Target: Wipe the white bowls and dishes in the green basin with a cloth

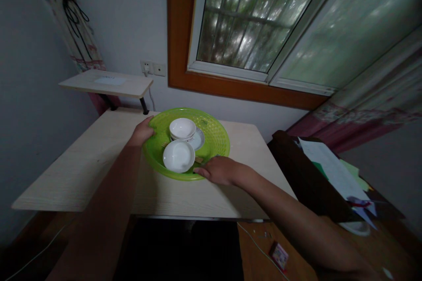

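Observation:
A round green plastic basket (pixel 216 140) is between my hands, over the wooden table. My left hand (pixel 142 131) grips its rim at the left, and my right hand (pixel 219 169) has hold of the rim at the front right, thumb on top. Inside sit a small stack of white bowls (pixel 183 128), another white bowl (pixel 179 156) nearer me, and a white plate (pixel 198 139) partly hidden behind them. Bits of something light brown (pixel 198 160) show beside the near bowl; their kind I cannot make out. Whether the basket touches the tabletop is unclear.
The pale table (pixel 82 171) carries a raised shelf (pixel 108 82) at its back left, with a paper on it. Behind are a wall socket (pixel 153 69) and a window. Papers (pixel 329 169) lie on dark furniture at the right. A cable and small box (pixel 279 255) are on the floor.

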The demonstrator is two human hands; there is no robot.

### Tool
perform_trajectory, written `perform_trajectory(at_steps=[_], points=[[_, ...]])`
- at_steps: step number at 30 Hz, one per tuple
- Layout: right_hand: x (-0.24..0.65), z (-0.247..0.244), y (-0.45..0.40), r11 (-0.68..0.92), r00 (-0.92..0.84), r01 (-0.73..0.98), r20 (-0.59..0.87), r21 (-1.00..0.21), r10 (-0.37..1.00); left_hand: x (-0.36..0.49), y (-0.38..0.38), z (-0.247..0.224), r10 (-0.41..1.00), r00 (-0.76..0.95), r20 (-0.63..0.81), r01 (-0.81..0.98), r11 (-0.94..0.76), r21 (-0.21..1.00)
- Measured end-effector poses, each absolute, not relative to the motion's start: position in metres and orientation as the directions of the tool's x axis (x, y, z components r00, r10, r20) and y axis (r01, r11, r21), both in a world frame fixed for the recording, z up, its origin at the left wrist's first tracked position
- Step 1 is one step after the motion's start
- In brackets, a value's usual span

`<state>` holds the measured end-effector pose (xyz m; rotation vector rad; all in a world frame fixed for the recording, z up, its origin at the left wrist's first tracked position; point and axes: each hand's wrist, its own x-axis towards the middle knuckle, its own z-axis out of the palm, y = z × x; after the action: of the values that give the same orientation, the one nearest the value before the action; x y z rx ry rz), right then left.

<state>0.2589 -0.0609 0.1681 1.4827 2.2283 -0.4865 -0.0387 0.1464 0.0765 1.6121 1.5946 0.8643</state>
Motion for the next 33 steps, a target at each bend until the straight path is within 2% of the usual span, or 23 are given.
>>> perform_trajectory(at_steps=[4,6,12,19,26,33], points=[[0.265,0.164,-0.068,0.413,-0.435,0.898,-0.456,-0.152,0.777,-0.038,0.143,0.082,0.997,0.004,-0.075,0.493,0.063,0.867],[0.275,0.162,-0.065,0.396,-0.404,0.911,-0.442,-0.116,0.801,-0.039,0.142,0.083,0.997,0.020,-0.069,0.498,0.050,0.866],[0.314,0.160,-0.031,0.326,-0.249,0.937,-0.417,0.124,0.874,-0.044,0.146,0.080,0.993,0.106,-0.054,0.508,-0.008,0.862],[0.332,0.150,0.030,0.394,-0.295,0.880,-0.347,0.264,0.891,-0.043,0.146,0.080,0.991,0.114,-0.070,0.477,0.007,0.879],[0.319,0.136,0.081,0.393,-0.322,0.866,-0.256,0.310,0.911,-0.045,0.143,0.083,0.987,0.151,-0.049,0.467,-0.028,0.884],[0.318,0.132,0.081,0.349,-0.293,0.886,-0.216,0.306,0.932,-0.046,0.145,0.079,0.993,0.114,-0.044,0.481,-0.016,0.876]])
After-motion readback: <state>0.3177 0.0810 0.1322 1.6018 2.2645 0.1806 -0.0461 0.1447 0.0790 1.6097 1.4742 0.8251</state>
